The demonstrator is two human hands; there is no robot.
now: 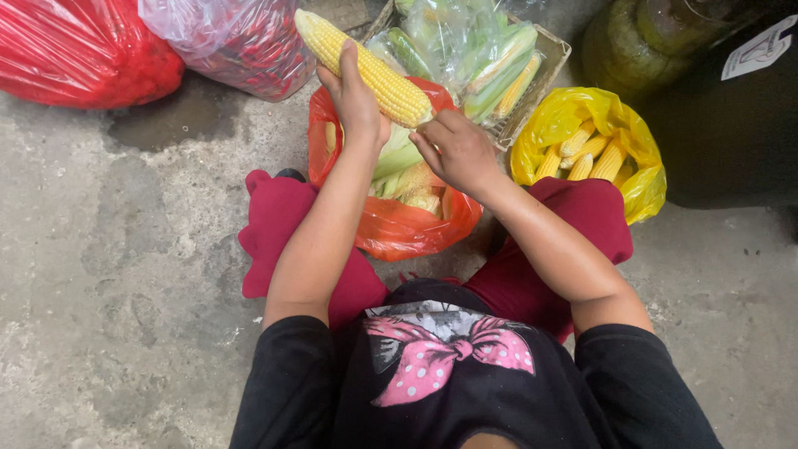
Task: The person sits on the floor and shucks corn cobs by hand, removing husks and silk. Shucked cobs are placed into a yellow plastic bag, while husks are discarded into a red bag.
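**A:** so where was the corn at that point?

**B:** the husked corn cob [366, 68] was up off the floor – left hand [356, 98] wrapped around its middle, held slantwise above the orange bag [399, 218] of husks. Right hand [459, 151] was pinching at the cob's lower end, fingers closed on the tip.

**A:** and the rest?

**B:** a yellow bag [568, 113] of peeled cobs sat just right of the orange one, with a basket [547, 56] of unhusked ears behind – red sacks [83, 50] were off to the left on the concrete.

Bare floor [125, 274] left — bags [582, 141] crowd ahead and right.
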